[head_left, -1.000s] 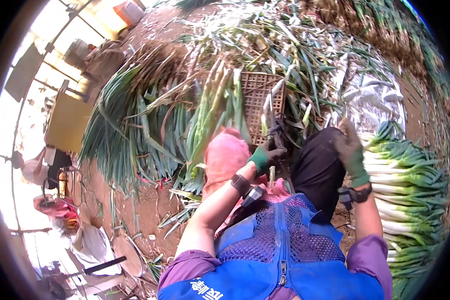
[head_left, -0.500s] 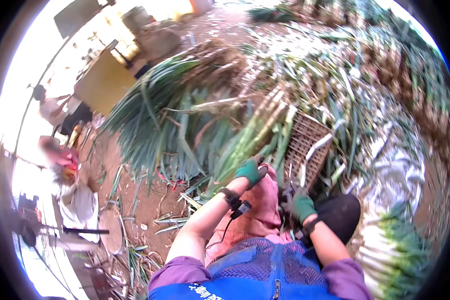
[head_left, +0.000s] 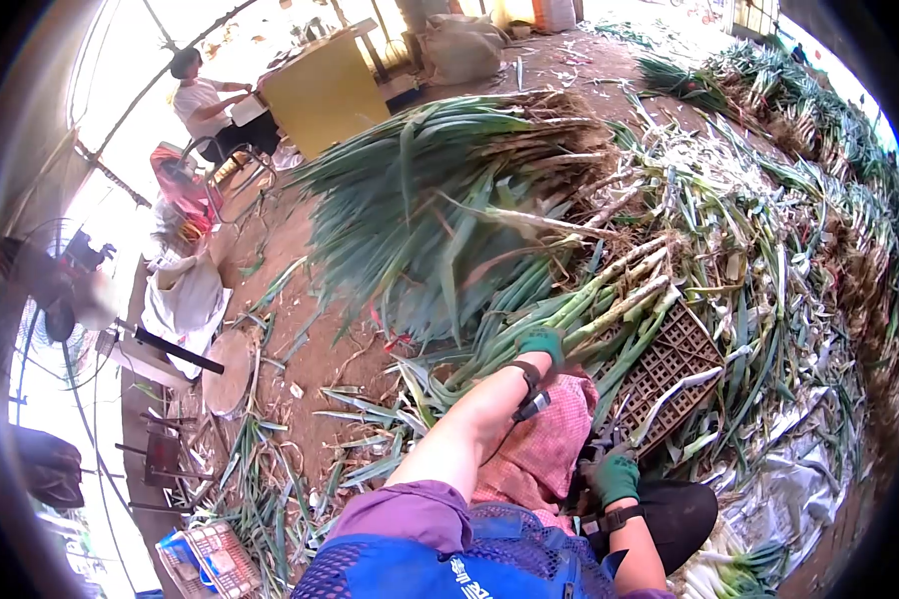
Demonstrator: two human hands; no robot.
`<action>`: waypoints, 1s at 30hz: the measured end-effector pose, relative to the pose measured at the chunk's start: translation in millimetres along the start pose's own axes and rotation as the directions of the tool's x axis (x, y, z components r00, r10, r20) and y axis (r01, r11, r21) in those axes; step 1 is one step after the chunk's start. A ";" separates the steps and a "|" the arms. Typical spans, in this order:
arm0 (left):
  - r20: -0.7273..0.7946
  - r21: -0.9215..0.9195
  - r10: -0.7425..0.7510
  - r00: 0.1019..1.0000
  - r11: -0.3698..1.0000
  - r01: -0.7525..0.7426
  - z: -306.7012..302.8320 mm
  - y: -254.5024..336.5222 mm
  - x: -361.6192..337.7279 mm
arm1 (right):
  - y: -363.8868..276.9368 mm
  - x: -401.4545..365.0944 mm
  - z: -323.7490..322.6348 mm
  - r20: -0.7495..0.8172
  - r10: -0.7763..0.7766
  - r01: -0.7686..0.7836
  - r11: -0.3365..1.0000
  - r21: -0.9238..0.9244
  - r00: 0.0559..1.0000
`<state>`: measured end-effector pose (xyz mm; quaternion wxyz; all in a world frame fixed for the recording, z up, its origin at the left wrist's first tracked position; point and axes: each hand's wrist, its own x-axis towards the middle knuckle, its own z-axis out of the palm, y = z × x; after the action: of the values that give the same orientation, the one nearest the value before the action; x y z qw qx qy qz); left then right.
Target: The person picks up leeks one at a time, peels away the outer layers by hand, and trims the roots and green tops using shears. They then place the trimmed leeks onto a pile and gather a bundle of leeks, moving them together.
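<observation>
My left hand (head_left: 541,345), in a green glove, reaches forward onto several leeks (head_left: 599,304) beside the large leek pile (head_left: 449,215); its fingers are hidden, so their grip is unclear. Over my lap, next to the pink checked cloth (head_left: 534,439), my right hand (head_left: 614,477) is curled closed around something grey that I cannot make out. Just ahead of it a brown plastic crate (head_left: 674,384) lies tilted, with leek stalks and a loose pale leaf across it.
Leek trimmings (head_left: 749,250) cover the ground at the right, near white plastic sheeting (head_left: 794,499). More leeks (head_left: 804,100) line the far right. At the upper left a person (head_left: 205,105) sits by a yellow table (head_left: 325,95). A round stool (head_left: 230,371) and a basket (head_left: 225,559) stand left.
The camera view has turned, bringing the table further in. My left hand has moved from the cloth's edge forward onto the leeks. My right hand stays over my lap.
</observation>
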<state>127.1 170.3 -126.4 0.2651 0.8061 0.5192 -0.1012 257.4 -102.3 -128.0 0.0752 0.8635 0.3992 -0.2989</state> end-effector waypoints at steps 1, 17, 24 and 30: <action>-0.068 -0.004 0.004 0.998 1.000 -0.005 -4.0 -7.0 -2.0 | 1.7 2.3 1.1 0.004 -0.010 0.009 1.000 0.008 1.000; 0.029 -0.458 0.415 0.910 0.814 -0.357 -189.2 56.2 -252.1 | 14.5 -25.5 9.3 -0.069 -0.172 0.171 0.985 -0.028 0.983; 0.187 0.035 0.292 0.938 0.952 -0.303 -52.5 47.6 -206.2 | 10.5 -58.9 -4.1 0.009 -0.041 0.040 0.997 0.071 0.999; 0.260 -0.044 0.208 0.943 0.978 -0.203 13.1 -14.9 -162.4 | 26.2 -41.4 22.2 -0.102 -0.079 0.090 0.990 0.110 0.992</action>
<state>43.8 40.9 -70.9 0.3476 0.8330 0.3934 -0.1748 245.7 -154.7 -125.0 -0.0065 0.8623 0.4208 -0.2818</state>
